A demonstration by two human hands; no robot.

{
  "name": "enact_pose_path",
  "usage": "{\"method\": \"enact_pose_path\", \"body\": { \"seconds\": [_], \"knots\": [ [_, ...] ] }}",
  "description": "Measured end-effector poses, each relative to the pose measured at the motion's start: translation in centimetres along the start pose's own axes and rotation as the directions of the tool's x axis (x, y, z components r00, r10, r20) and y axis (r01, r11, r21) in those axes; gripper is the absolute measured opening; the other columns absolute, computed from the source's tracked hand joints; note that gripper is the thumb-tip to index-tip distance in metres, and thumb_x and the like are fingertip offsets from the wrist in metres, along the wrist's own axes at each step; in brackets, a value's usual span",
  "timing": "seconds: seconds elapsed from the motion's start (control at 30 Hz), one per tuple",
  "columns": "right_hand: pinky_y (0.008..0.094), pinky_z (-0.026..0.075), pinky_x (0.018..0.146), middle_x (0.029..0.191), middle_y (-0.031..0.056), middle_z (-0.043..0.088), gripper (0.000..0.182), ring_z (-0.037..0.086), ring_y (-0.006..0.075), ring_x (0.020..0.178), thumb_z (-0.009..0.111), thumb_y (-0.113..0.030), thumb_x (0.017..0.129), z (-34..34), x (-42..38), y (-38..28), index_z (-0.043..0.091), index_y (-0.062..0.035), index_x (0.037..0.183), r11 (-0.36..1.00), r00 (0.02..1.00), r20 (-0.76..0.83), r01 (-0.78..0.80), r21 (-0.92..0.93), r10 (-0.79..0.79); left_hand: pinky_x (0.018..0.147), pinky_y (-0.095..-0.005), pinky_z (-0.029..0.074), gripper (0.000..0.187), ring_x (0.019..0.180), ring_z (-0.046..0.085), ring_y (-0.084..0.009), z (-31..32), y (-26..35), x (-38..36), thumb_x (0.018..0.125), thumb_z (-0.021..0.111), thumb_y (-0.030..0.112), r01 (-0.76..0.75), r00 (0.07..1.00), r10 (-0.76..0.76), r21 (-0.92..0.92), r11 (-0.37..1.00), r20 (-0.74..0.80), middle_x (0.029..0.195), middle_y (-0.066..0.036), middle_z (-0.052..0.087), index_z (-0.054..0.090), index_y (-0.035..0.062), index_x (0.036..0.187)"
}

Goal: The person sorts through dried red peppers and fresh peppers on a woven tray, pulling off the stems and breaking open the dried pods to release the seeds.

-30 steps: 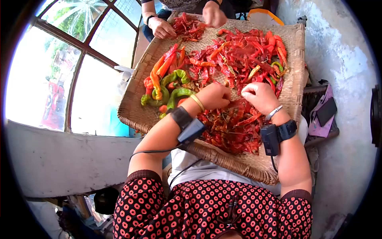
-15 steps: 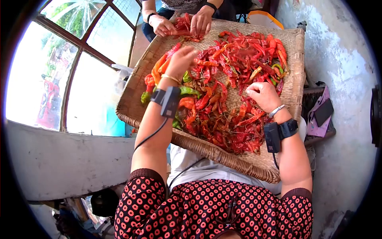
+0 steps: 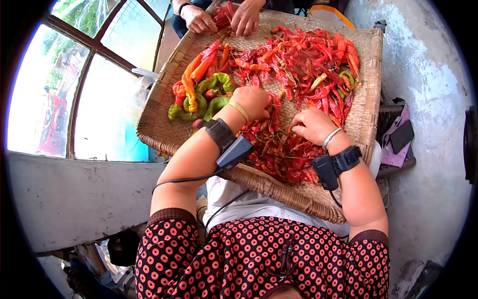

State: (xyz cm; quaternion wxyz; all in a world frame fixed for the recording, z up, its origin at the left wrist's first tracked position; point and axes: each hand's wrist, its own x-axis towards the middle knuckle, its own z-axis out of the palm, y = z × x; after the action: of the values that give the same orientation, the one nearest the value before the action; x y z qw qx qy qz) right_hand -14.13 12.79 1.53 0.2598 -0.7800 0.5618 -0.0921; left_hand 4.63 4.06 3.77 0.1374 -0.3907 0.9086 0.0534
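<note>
Step in hand, as judged: loose peppers being picked over by hand in a woven tray [image 3: 367,94]. The left hand [image 3: 251,103] is curled, knuckles up, at the upper left edge of the dark red pepper heap [image 3: 284,157]; its fingertips are hidden, so whether a pepper is gripped cannot be told. The right hand [image 3: 312,125] is set across a strip of bare weave from it, thumb and fingers bent together at the heap's upper right edge; a pinched pepper cannot be made out there either. The heap is spread just below and between both grips, toward the wearer's lap. Brighter red peppers [image 3: 306,62] are piled beyond the right hand, and green peppers [image 3: 219,82] with an orange pepper [image 3: 188,87] are bunched to the left of the left hand. Well beyond both grips, at the far edge, a small red bunch [image 3: 224,17] is flanked by a co-worker's two hands [image 3: 199,20]. For the next move, a light fingertip pinch is judged to be needed, since the peppers look wrinkled and tangled; neighbouring groups could easily be mixed if dragged.
</note>
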Motion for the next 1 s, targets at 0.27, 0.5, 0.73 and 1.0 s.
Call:
{"method": "enact_pose_path", "body": {
  "seconds": [0.27, 0.5, 0.73, 1.0],
  "knots": [
    [0.0397, 0.046, 0.076, 0.086, 0.0137, 0.062, 0.018, 0.058, 0.0302, 0.085, 0.06, -0.022, 0.074, 0.4, -0.3, -0.6, 0.065, -0.0067, 0.081, 0.999, 1.0, 0.023, 0.011, -0.052, -0.01, 0.068, -0.0405, 0.047, 0.026, 0.078, 0.058, -0.0302, 1.0, -1.8, 0.1, 0.064, 0.066, 0.029, -0.089, 0.996, 0.091, -0.219, 0.972, -0.002, 0.077, -0.01, 0.061, 0.062, 0.0079, 0.078],
    [0.0404, 0.047, 0.074, 0.085, 0.0143, 0.062, 0.018, 0.059, 0.0302, 0.082, 0.06, -0.022, 0.074, 0.4, -0.1, -0.2, 0.064, -0.0059, 0.082, 0.998, 1.0, -0.01, 0.009, -0.055, -0.01, 0.065, -0.0384, 0.045, 0.026, 0.074, 0.056, -0.0307, 1.3, -2.2, 0.6, 0.062, 0.069, 0.025, -0.143, 0.986, 0.16, -0.229, 0.963, 0.056, 0.075, -0.011, 0.059, 0.059, 0.0069, 0.079],
    [0.0372, 0.045, 0.067, 0.079, 0.0148, 0.062, 0.029, 0.059, 0.0303, 0.074, 0.061, -0.028, 0.076, -0.8, 0.1, -1.3, 0.06, -0.0021, 0.089, 0.953, 0.98, -0.183, -0.021, 0.302, 0.08, 0.056, -0.025, 0.04, 0.021, 0.063, 0.045, -0.0062, -0.5, -1.5, 0.2, 0.071, 0.071, 0.014, -0.168, 0.984, 0.152, -0.767, 0.619, -0.094, 0.063, 0.001, 0.05, 0.053, 0.0037, 0.074],
    [0.0316, 0.044, 0.06, 0.07, 0.0138, 0.061, 0.026, 0.058, 0.0178, 0.063, 0.062, -0.022, 0.077, -0.5, 0.6, -0.7, 0.06, 0.0027, 0.085, 0.696, 0.954, -0.173, -0.048, 0.717, 0.243, 0.053, -0.0229, 0.039, 0.019, 0.059, 0.045, -0.005, 0.4, 0.0, 0.7, 0.077, 0.069, 0.02, -0.221, 0.966, 0.238, -0.81, 0.543, -0.103, 0.063, 0.003, 0.052, 0.059, 0.004, 0.075]
  ]
}}
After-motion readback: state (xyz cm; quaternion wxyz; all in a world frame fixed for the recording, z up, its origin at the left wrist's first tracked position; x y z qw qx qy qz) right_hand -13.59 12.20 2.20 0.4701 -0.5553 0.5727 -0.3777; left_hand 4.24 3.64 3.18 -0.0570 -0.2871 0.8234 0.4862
